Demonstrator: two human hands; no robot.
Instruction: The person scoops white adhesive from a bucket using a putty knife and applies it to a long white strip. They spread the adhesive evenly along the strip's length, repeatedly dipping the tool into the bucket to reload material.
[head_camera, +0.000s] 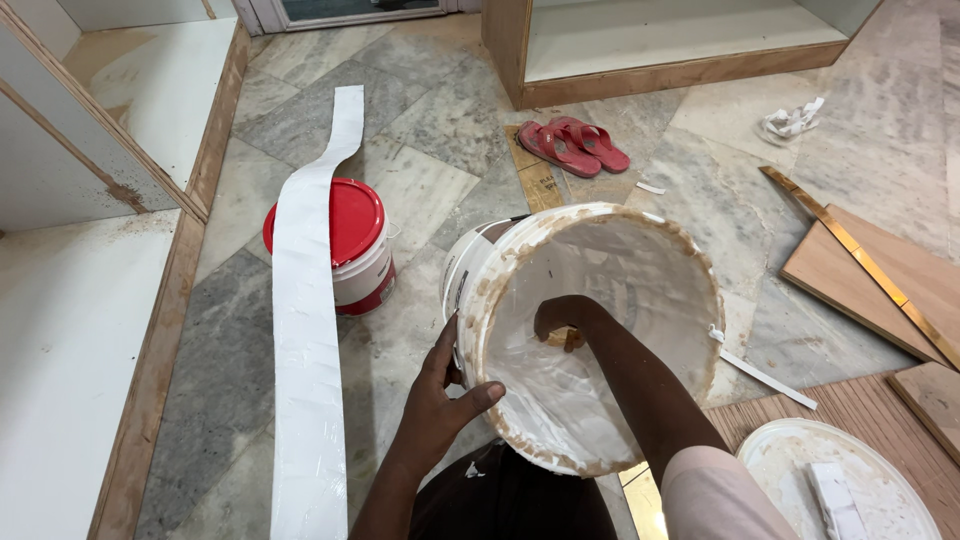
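One tilted white plastic bucket (590, 330), mouth toward wearer: left hand (445, 395) grips its near rim; right hand (562, 318) deep inside, grip unclear.

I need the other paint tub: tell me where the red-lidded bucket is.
In the head view the red-lidded bucket stands on the marble floor, left of the tilted white bucket, partly behind the long white strip.

The tilted bucket (590, 330) lies near centre on the floor (220, 370). The left hand (440, 395) grips its near-left rim; the right hand (562, 318) reaches inside. A lidded tub (345, 240) stands to its left, behind a long strip (305, 330). Sandals (575, 145) lie beyond, a lid (850, 480) near right.
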